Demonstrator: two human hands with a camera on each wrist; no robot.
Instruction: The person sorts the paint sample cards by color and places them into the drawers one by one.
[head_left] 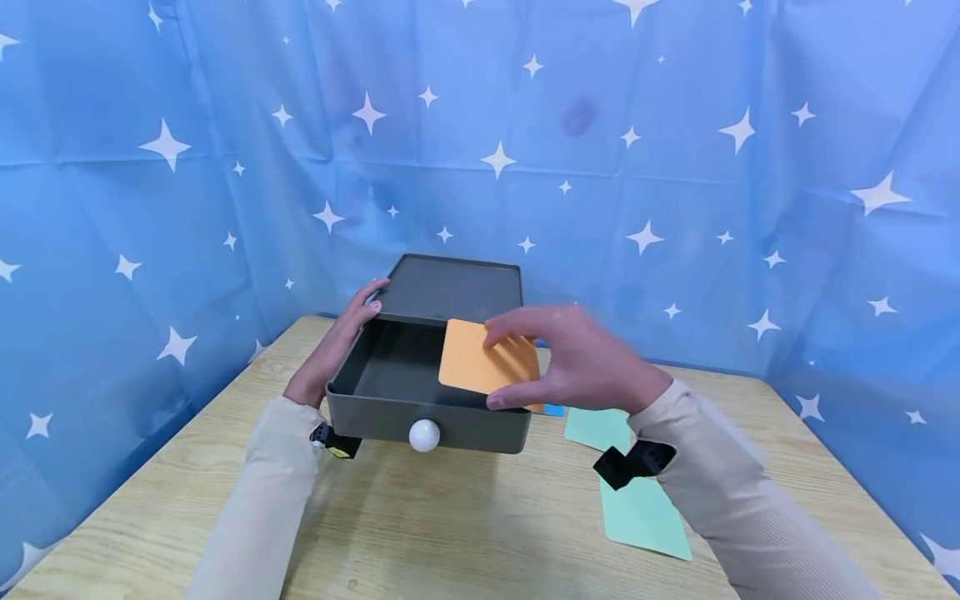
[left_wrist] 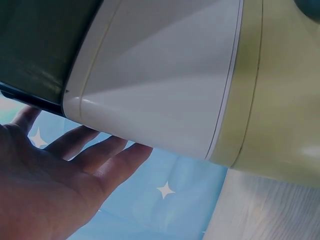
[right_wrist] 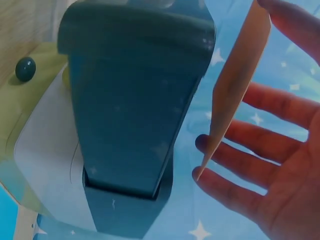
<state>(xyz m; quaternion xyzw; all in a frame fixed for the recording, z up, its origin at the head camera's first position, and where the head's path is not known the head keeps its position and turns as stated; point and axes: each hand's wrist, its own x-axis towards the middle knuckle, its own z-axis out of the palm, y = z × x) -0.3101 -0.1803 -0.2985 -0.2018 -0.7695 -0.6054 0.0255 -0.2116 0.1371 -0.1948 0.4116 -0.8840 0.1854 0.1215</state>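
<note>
A small cabinet with a dark grey top (head_left: pixel 457 287) stands on the table. Its top drawer (head_left: pixel 472 432), dark grey with a white round knob (head_left: pixel 424 435), is pulled out toward me. My left hand (head_left: pixel 330 354) rests along the cabinet's left side, its extended fingers touching the side panel (left_wrist: pixel 155 110) in the left wrist view. Over the right part of the open drawer, my right hand (head_left: pixel 581 358) pinches an orange card (head_left: pixel 465 362) between thumb and fingers. In the right wrist view the same card (right_wrist: pixel 235 85) stands tilted beside the drawer.
Pale green cards (head_left: pixel 648 517) lie on the wooden table (head_left: pixel 420 533) right of the cabinet, partly behind my right wrist. A bit of blue (head_left: pixel 553 410) shows beside the drawer. A starry blue curtain (head_left: pixel 495 108) encloses the table. The left wrist view shows a yellow-green panel (left_wrist: pixel 290 90) below the white one.
</note>
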